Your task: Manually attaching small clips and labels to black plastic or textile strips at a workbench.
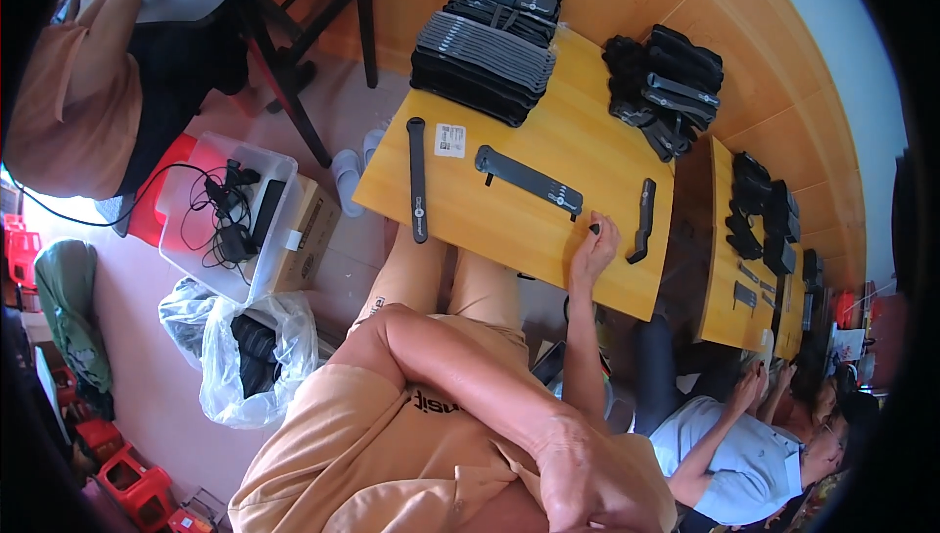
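My right hand (595, 251) is at the table's near edge, its fingers closed round a small black piece (594, 229) whose kind I cannot make out. Just left of it lies a wide dark strap (529, 181) with white print and small black tabs at its ends. A narrow black strap (418, 181) lies further left, beside a white printed label (450, 140). To the right of my hand is a bent black strap (641, 221). My left arm crosses my chest; my left hand (570, 494) is bent down at the lower edge, fingers hidden.
Stacked black and grey straps (485, 53) stand at the back of the yellow table (597, 92), with a black heap (666, 88) at its far right. A clear bin of cables (230, 210) and a plastic bag (255, 357) sit left. Co-workers (729, 445) (78, 112) sit on both sides.
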The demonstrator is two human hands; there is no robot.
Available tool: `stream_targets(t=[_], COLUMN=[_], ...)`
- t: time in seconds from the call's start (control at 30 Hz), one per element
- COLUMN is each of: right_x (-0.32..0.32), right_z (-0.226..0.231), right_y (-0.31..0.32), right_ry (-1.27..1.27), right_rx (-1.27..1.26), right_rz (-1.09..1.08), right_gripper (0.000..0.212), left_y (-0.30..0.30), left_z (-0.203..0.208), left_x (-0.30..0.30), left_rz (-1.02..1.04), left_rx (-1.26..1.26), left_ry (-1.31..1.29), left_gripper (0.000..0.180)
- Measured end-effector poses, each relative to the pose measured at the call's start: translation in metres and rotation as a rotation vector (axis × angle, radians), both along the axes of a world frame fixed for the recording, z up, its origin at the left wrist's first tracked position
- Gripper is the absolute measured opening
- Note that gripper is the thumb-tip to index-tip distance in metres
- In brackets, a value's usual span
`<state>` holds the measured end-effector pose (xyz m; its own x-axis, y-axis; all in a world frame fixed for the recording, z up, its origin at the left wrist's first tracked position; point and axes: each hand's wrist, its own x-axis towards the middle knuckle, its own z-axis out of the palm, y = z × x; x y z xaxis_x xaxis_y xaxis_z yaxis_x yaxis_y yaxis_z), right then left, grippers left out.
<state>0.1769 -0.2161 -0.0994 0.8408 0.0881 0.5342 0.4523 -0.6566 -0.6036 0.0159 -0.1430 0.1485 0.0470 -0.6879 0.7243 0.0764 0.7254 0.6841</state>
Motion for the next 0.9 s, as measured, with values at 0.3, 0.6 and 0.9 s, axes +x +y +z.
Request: stream_targets(t=[0.3,0.6,0.9], right_x=[0.0,0.001,-0.033], right_z=[0.002,-0.001,0.03], right_y=[0.004,-0.001,0.037], right_ry=[0.038,0.0,-0.151], right_rx=[0.028,-0.024,-0.048], right_rz=[0.048,0.011,0.209], right_gripper=[0.022,0.023,0.02], left_y=[-0.012,-0.038,-0.077], left_z=[0.004,0.006,0.004], left_x=[0.003,0.011,0.002], left_rz=[-0.032,0.002,-0.063], left_rx=[0.002,0.015,-0.005], left_ry=[-0.041,-0.044,-0.055], left_gripper=[0.029,0.03,0.031])
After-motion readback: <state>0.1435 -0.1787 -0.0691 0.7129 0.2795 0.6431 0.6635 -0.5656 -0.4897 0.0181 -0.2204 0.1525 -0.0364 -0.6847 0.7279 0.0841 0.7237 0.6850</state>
